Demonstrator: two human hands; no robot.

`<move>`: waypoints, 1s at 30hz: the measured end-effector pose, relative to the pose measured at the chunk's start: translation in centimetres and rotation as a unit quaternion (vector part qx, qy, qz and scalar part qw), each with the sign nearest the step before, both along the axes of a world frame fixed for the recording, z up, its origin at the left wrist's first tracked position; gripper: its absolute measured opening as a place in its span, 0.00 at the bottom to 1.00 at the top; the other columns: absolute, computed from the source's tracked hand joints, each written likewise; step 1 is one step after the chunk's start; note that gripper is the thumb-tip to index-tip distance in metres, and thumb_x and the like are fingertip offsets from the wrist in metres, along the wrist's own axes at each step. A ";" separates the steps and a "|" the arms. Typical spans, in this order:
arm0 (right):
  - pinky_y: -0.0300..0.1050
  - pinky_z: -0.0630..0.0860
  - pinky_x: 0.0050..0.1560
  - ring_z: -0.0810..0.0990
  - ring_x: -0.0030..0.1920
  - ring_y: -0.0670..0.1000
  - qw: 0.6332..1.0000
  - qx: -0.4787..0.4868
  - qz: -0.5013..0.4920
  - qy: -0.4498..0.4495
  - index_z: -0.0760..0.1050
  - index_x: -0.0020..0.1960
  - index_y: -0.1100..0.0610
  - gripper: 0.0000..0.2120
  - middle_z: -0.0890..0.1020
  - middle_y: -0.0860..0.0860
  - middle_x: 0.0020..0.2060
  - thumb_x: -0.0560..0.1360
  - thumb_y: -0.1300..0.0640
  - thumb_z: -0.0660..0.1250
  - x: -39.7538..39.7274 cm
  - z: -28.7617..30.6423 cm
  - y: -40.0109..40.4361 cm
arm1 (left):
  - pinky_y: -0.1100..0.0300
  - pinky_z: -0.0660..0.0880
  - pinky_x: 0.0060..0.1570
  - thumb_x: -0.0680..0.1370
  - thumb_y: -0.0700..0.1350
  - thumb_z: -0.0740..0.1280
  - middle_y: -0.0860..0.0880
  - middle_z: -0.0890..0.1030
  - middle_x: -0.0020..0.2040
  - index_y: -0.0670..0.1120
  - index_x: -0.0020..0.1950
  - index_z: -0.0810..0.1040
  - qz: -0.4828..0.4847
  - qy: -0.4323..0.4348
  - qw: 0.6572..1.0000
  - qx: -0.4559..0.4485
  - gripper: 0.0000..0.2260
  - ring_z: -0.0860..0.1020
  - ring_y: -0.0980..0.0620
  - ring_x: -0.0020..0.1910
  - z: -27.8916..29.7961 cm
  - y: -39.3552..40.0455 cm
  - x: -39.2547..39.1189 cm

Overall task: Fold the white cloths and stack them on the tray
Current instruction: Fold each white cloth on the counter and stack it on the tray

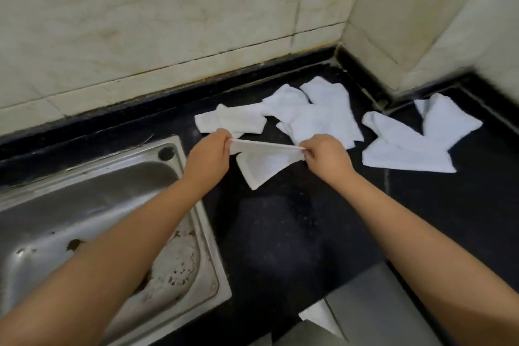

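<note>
I hold a small white cloth (264, 164) stretched between both hands above the black counter (295, 233). My left hand (209, 156) pinches its left corner and my right hand (325, 154) pinches its right corner; the rest hangs down in a point. Behind it lie more white cloths, unfolded: one flat at the left (233, 121), a crumpled heap in the middle (317, 112) and another to the right (415, 140). A grey tray (376, 306) shows at the bottom edge, with a bit of white cloth (317, 316) at its left side.
A stainless steel sink (92, 222) with rust stains is set into the counter at the left, under my left forearm. Pale tiled walls (168, 22) close the counter at the back and right, forming a corner.
</note>
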State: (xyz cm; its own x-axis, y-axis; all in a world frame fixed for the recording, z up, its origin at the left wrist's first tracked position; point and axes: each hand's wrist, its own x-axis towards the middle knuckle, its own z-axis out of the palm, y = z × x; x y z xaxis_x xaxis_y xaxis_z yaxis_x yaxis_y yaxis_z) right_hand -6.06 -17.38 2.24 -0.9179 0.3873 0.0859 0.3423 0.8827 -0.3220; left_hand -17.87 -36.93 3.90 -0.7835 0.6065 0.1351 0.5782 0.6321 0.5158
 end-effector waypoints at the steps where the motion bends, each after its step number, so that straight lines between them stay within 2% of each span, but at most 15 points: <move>1: 0.48 0.71 0.45 0.77 0.49 0.62 0.999 -0.010 -0.030 0.019 0.80 0.50 0.62 0.12 0.81 0.63 0.44 0.74 0.65 0.59 1.1 1.1 0.5 | 0.52 0.69 0.45 0.81 0.41 0.55 0.38 0.78 0.48 0.38 0.54 0.73 -0.022 -0.001 1.000 0.014 0.11 0.76 0.40 0.48 0.7 0.8 0.3; 4: 0.49 0.73 0.50 0.77 0.52 0.62 0.987 -0.012 -0.143 0.067 0.80 0.52 0.62 0.13 0.82 0.63 0.48 0.74 0.65 0.59 5.8 4.9 2.1 | 0.54 0.69 0.48 0.81 0.41 0.56 0.40 0.79 0.51 0.38 0.55 0.75 -0.103 -0.011 0.992 0.078 0.11 0.76 0.41 0.51 2.9 4.4 2.7; 7: 0.51 0.74 0.51 0.78 0.52 0.62 0.955 -0.007 -0.272 0.114 0.80 0.51 0.63 0.11 0.82 0.63 0.47 0.74 0.64 0.60 12.7 8.8 3.8 | 0.58 0.69 0.52 0.80 0.39 0.59 0.40 0.80 0.51 0.37 0.54 0.77 -0.185 -0.045 0.969 0.160 0.09 0.77 0.43 0.52 5.5 9.3 6.8; 9: 0.48 0.75 0.49 0.79 0.50 0.61 0.928 -0.010 -0.344 0.144 0.80 0.51 0.62 0.11 0.83 0.61 0.45 0.74 0.62 0.61 17.5 10.8 4.7 | 0.52 0.74 0.56 0.79 0.37 0.60 0.39 0.79 0.52 0.37 0.55 0.77 -0.224 -0.067 0.955 0.184 0.09 0.76 0.42 0.53 7.0 12.4 9.9; 11: 0.41 0.71 0.45 0.80 0.50 0.58 0.903 -0.008 -0.400 0.156 0.80 0.54 0.58 0.12 0.83 0.58 0.43 0.75 0.60 0.61 22.2 12.5 5.4 | 0.48 0.76 0.55 0.77 0.34 0.59 0.38 0.76 0.54 0.37 0.57 0.77 -0.269 -0.073 0.942 0.187 0.11 0.75 0.42 0.54 8.4 15.3 13.4; 13: 0.39 0.72 0.43 0.82 0.39 0.52 0.875 -0.015 -0.450 0.178 0.79 0.56 0.58 0.13 0.83 0.57 0.39 0.75 0.62 0.60 26.8 13.9 6.1 | 0.56 0.75 0.52 0.76 0.32 0.59 0.37 0.76 0.54 0.36 0.56 0.77 -0.306 -0.072 0.930 0.191 0.12 0.76 0.42 0.53 9.5 18.0 17.0; 15: 0.29 0.73 0.35 0.77 0.23 0.41 0.839 -0.042 -0.494 0.223 0.78 0.57 0.60 0.14 0.80 0.52 0.30 0.75 0.63 0.59 31.2 15.0 6.9 | 0.58 0.73 0.49 0.76 0.32 0.59 0.37 0.77 0.53 0.36 0.53 0.79 -0.338 -0.073 0.920 0.185 0.11 0.78 0.40 0.51 10.3 20.7 20.8; 16: 0.26 0.72 0.31 0.75 0.21 0.40 0.819 -0.055 -0.517 0.241 0.78 0.58 0.60 0.14 0.77 0.50 0.28 0.76 0.64 0.58 33.3 15.5 7.4 | 0.58 0.71 0.49 0.76 0.33 0.59 0.38 0.78 0.52 0.37 0.51 0.79 -0.355 -0.069 0.915 0.178 0.10 0.78 0.41 0.51 10.6 22.2 22.7; 17: 0.28 0.73 0.31 0.74 0.21 0.41 0.803 -0.066 -0.535 0.253 0.77 0.58 0.61 0.15 0.77 0.52 0.29 0.76 0.65 0.58 35.4 15.9 7.8 | 0.58 0.69 0.48 0.76 0.34 0.59 0.40 0.79 0.52 0.38 0.51 0.80 -0.369 -0.064 0.912 0.169 0.10 0.77 0.42 0.51 10.9 23.5 24.7; 19: 0.40 0.78 0.41 0.75 0.27 0.47 0.783 -0.074 -0.561 0.258 0.77 0.58 0.62 0.15 0.79 0.56 0.35 0.76 0.66 0.56 39.6 16.2 8.6 | 0.58 0.67 0.46 0.77 0.37 0.60 0.42 0.80 0.51 0.41 0.51 0.80 -0.391 -0.055 0.906 0.148 0.10 0.76 0.44 0.52 11.2 26.0 28.5; 21: 0.48 0.78 0.46 0.75 0.29 0.51 0.775 -0.075 -0.583 0.231 0.77 0.58 0.63 0.15 0.80 0.59 0.37 0.76 0.66 0.56 43.5 15.8 9.4 | 0.55 0.70 0.46 0.77 0.39 0.60 0.42 0.81 0.48 0.41 0.49 0.80 -0.410 -0.045 0.902 0.130 0.09 0.77 0.43 0.50 11.2 28.1 32.0; 25: 0.35 0.76 0.32 0.76 0.29 0.48 0.751 -0.145 -0.617 0.187 0.77 0.57 0.61 0.14 0.77 0.52 0.29 0.77 0.64 0.56 50.7 14.9 11.4 | 0.53 0.74 0.45 0.77 0.38 0.60 0.40 0.79 0.39 0.39 0.45 0.78 -0.440 -0.092 0.888 0.094 0.08 0.80 0.40 0.43 10.2 32.2 38.2; 26: 0.36 0.78 0.34 0.77 0.30 0.49 0.735 -0.170 -0.625 0.200 0.77 0.57 0.61 0.13 0.77 0.53 0.30 0.78 0.64 0.56 52.1 14.7 12.2 | 0.55 0.74 0.42 0.77 0.38 0.59 0.40 0.79 0.38 0.39 0.45 0.78 -0.439 -0.123 0.886 0.086 0.08 0.81 0.41 0.42 10.0 33.2 39.6; 28: 0.42 0.80 0.45 0.79 0.35 0.53 0.709 -0.195 -0.636 0.234 0.77 0.57 0.63 0.13 0.80 0.57 0.35 0.77 0.65 0.57 54.6 14.3 14.0 | 0.58 0.70 0.38 0.77 0.37 0.59 0.40 0.80 0.41 0.39 0.45 0.78 -0.438 -0.143 0.884 0.077 0.09 0.81 0.43 0.44 9.5 35.3 42.3; 30: 0.45 0.76 0.51 0.80 0.45 0.56 0.718 -0.168 -0.634 0.230 0.78 0.56 0.63 0.14 0.82 0.61 0.46 0.76 0.65 0.57 56.4 13.6 15.5 | 0.61 0.65 0.39 0.77 0.37 0.60 0.39 0.81 0.45 0.38 0.46 0.79 -0.442 -0.107 0.887 0.079 0.08 0.78 0.44 0.48 9.1 37.0 44.3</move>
